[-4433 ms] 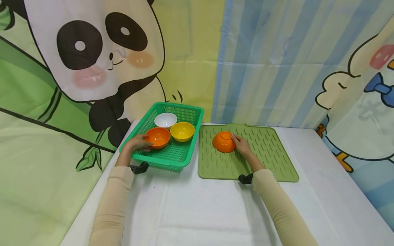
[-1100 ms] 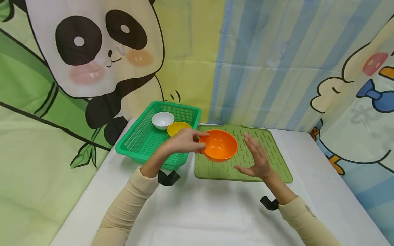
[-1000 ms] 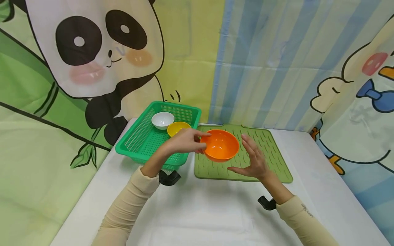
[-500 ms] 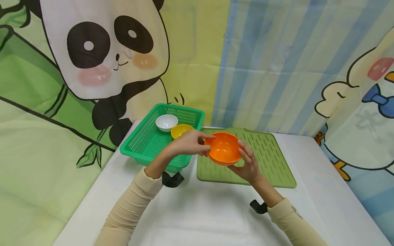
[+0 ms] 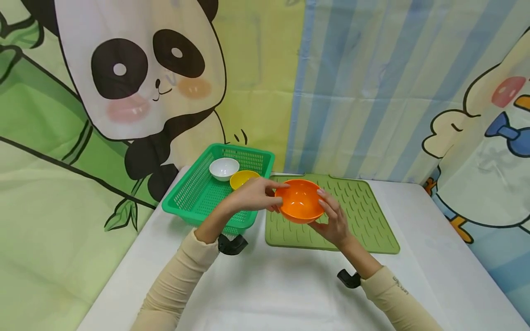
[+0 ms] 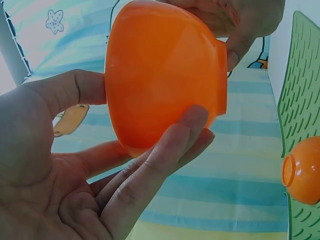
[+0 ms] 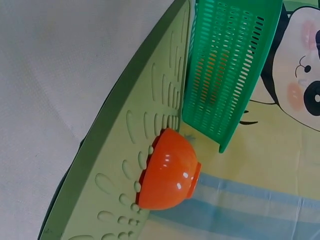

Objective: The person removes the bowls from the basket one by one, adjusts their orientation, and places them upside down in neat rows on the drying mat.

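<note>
My left hand (image 5: pixel 252 195) pinches the left rim of an orange bowl (image 5: pixel 301 202), held up over the drying mat (image 5: pixel 360 218) with its hollow side tilted toward the head camera. Fingers of my right hand (image 5: pixel 333 220) grip the bowl's right side, thumb underneath. In the left wrist view, the bowl's outside and foot ring show between both hands. A second orange bowl (image 7: pixel 170 172) lies upside down on the mat; in the head view the held bowl hides it. My right hand is out of sight in the right wrist view.
A green perforated basket (image 5: pixel 203 202) stands left of the mat. Inside are a white bowl (image 5: pixel 224 169) and a yellow bowl (image 5: pixel 241 179), partly covered by my left hand. A printed curtain (image 5: pixel 256 92) hangs behind the white-covered table (image 5: pixel 269 289).
The left hand has lifted the orange bowl out of the basket and brought it right, over the mat. My right hand has let go of the overturned bowl and taken hold of this one.
</note>
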A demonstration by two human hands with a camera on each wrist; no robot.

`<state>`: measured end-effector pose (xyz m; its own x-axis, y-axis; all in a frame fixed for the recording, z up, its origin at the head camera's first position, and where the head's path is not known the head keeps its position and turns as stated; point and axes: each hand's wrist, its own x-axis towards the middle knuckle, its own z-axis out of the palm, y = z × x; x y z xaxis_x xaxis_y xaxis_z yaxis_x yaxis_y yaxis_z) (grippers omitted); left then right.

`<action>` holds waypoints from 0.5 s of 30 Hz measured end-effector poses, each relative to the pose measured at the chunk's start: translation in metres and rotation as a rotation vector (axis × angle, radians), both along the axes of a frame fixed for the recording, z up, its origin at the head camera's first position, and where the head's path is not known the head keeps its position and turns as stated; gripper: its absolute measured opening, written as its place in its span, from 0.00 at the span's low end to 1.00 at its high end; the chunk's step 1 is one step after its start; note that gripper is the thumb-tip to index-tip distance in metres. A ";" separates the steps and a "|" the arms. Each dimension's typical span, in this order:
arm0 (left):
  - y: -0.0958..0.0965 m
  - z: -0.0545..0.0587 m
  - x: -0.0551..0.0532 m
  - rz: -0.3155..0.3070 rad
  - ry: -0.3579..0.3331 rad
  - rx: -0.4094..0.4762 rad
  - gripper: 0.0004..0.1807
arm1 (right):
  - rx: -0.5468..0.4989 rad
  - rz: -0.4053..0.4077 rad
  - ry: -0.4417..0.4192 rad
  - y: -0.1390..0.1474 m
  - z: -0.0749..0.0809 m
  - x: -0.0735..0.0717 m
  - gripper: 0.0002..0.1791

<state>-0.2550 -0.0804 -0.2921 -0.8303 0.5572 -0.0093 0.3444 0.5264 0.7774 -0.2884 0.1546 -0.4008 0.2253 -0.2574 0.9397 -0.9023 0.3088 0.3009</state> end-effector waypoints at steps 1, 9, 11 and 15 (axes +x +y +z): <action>0.000 0.000 0.000 -0.001 -0.007 0.004 0.25 | 0.002 0.002 -0.002 0.000 0.000 0.000 0.26; -0.002 -0.006 0.001 -0.009 -0.008 0.046 0.26 | 0.019 0.007 -0.028 0.004 -0.003 -0.001 0.28; -0.003 -0.007 0.000 -0.010 -0.009 0.064 0.26 | 0.019 0.016 -0.041 0.004 -0.002 -0.001 0.28; -0.005 -0.009 -0.001 -0.015 -0.010 0.103 0.27 | 0.013 0.040 -0.074 0.004 0.001 -0.001 0.28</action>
